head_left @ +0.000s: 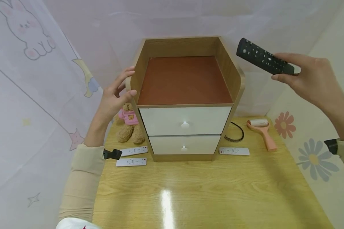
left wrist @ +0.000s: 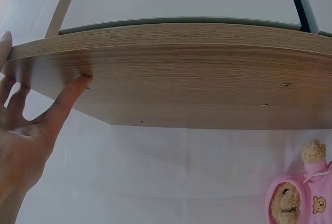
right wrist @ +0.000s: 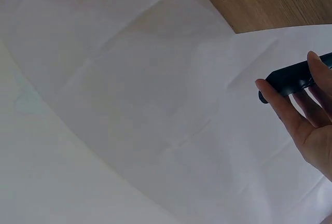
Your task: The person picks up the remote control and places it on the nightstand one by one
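Observation:
My right hand (head_left: 313, 74) pinches a black remote control (head_left: 262, 57) by its near end, thumb beneath and fingers above, its buttons facing me. The remote is in the air to the right of a small wooden cabinet (head_left: 186, 157). In the right wrist view the fingers hold the dark remote (right wrist: 293, 79), partly cut off by the frame edge. My left hand (head_left: 110, 98) rests against the cabinet's left side panel with its fingers extended. The left wrist view shows fingertips (left wrist: 83, 81) touching the panel's outer face (left wrist: 192, 89). The cabinet has a brown open top and two white drawers (head_left: 166, 122), both closed.
Two white remotes (head_left: 132, 162) lie left of the cabinet, below a teddy bear (head_left: 129, 119) in a pink top. On the right are another white remote (head_left: 234, 151), a black coiled cord (head_left: 238, 139) and an orange-handled lint roller (head_left: 265, 135). All rest on the wooden table (head_left: 206, 190).

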`<state>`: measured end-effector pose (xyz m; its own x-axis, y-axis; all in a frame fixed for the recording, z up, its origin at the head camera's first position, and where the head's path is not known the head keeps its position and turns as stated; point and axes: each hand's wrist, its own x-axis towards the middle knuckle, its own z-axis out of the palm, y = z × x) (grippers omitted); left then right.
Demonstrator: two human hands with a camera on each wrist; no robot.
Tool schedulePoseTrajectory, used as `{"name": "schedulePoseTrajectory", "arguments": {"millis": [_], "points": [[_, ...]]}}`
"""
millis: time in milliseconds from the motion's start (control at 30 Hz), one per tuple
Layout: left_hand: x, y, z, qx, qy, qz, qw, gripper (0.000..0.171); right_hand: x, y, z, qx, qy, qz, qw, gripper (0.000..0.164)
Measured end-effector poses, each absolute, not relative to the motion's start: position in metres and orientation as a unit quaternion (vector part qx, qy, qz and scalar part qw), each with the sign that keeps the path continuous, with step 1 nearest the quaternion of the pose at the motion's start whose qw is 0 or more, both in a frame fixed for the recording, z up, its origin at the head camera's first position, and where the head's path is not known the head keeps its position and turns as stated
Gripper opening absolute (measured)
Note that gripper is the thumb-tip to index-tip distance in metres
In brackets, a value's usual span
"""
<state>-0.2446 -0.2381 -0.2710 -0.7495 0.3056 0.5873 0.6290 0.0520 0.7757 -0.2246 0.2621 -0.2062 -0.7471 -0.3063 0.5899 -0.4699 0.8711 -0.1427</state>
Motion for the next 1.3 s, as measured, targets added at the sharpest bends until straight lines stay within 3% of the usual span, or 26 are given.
{"name": "schedulePoseTrajectory", "arguments": {"millis": [500, 1300], "points": [[-0.249, -0.239, -0.272, -0.357, -0.722, -0.568, 0.169, 0.05, -0.243, 0.218, -0.165, 0.294, -0.912, 0.11, 0.263, 0.055], [-0.244, -0.238, -0.275, -0.365, -0.722, -0.54, 0.231, 0.05, -0.27, 0.123, -0.142, 0.311, -0.945, 0.026, 0.1, 0.053]]}}
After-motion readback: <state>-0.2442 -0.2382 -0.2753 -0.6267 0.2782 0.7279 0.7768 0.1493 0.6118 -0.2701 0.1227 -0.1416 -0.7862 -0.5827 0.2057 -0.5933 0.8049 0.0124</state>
